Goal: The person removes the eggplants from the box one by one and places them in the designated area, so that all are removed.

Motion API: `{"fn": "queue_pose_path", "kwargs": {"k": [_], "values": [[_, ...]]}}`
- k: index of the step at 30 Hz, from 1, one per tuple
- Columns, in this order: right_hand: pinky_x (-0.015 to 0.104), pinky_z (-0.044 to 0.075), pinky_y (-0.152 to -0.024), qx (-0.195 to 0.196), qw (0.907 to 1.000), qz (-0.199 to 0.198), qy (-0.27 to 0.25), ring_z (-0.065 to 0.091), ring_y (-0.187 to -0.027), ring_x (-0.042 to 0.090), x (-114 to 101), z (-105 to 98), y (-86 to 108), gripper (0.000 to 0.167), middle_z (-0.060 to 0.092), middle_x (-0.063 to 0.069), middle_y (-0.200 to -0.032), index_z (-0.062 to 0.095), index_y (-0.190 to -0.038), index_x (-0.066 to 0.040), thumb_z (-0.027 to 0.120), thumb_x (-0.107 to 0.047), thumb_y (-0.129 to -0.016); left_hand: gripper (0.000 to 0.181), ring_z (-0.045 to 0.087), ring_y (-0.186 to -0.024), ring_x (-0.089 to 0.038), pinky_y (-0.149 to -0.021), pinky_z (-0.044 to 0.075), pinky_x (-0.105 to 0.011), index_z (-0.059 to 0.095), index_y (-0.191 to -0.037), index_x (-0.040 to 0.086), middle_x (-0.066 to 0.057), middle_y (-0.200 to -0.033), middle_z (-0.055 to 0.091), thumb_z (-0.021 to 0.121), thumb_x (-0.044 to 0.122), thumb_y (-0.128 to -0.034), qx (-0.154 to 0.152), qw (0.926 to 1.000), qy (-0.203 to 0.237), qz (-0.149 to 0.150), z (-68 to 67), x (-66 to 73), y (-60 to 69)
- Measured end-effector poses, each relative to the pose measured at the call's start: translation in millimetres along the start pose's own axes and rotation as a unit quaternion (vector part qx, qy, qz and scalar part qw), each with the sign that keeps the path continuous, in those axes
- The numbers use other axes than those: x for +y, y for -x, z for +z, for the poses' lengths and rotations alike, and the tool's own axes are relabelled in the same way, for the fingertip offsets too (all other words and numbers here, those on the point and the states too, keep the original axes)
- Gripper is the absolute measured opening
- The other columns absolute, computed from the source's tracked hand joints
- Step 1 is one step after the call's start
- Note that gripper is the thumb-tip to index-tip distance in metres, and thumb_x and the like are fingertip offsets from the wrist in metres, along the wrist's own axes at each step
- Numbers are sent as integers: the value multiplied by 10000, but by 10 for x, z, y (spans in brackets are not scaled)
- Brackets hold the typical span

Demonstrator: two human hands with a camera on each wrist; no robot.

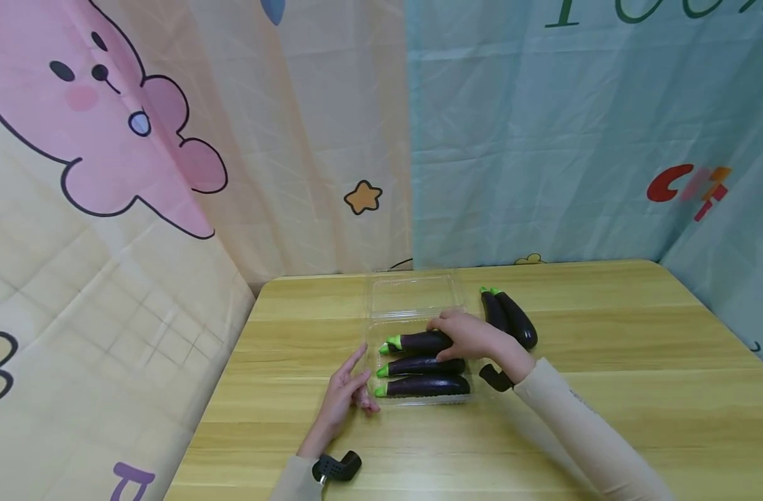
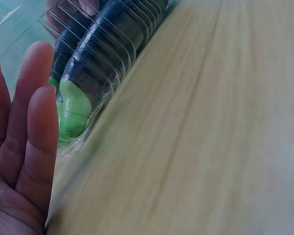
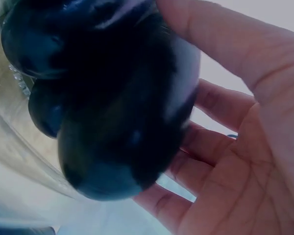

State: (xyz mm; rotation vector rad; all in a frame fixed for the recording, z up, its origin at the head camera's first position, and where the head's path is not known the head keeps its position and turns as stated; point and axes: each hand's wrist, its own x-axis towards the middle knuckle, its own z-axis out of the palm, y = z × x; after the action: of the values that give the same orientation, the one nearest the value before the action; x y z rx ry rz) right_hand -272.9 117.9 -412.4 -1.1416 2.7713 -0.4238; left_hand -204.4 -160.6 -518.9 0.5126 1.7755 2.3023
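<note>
A clear plastic clamshell box (image 1: 419, 401) lies on the table with its lid (image 1: 413, 296) folded back. Dark purple eggplants with green stem ends lie crosswise in it, one at the front (image 1: 427, 386) and another (image 1: 409, 366) behind it. My right hand (image 1: 472, 335) grips a further eggplant (image 3: 127, 127) by its thick end, over the back part of the box, thumb on one side and fingers on the other. Beside the box's left edge is my left hand (image 1: 346, 391), fingers extended and holding nothing; in the left wrist view its fingers (image 2: 41, 117) stand near the green stem end.
Two more eggplants (image 1: 521, 321) lie side by side on the wooden table (image 1: 619, 348), behind the right wrist. Printed curtains (image 1: 306, 139) hang along the table's back and sides. Each wrist carries a black band mount (image 1: 340, 466).
</note>
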Motion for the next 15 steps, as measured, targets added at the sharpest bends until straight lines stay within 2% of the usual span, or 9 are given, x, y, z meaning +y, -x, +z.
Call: {"fn": "queue_pose_path", "kwargs": {"k": [8,15], "values": [[381,484,-748,84,9999,-51,34,548,-847,200,-5,33,-2,432,582,70,-1011,618,-1165,-28,771,-225,-811,633,654,-532,-168,-537,567,-314,115,-1513,22,23,-529,571,472,148,-1006,51,10000,23,-56,4,10,2],[390,496,-815,285,9993,82,-244,587,-961,222,13,3,23,495,604,85,-1131,576,-1237,-42,747,-276,-835,622,652,-528,-167,-532,564,-308,135,-1515,37,19,-525,567,473,158,-1007,117,9999,49,-116,9,12,2]]}}
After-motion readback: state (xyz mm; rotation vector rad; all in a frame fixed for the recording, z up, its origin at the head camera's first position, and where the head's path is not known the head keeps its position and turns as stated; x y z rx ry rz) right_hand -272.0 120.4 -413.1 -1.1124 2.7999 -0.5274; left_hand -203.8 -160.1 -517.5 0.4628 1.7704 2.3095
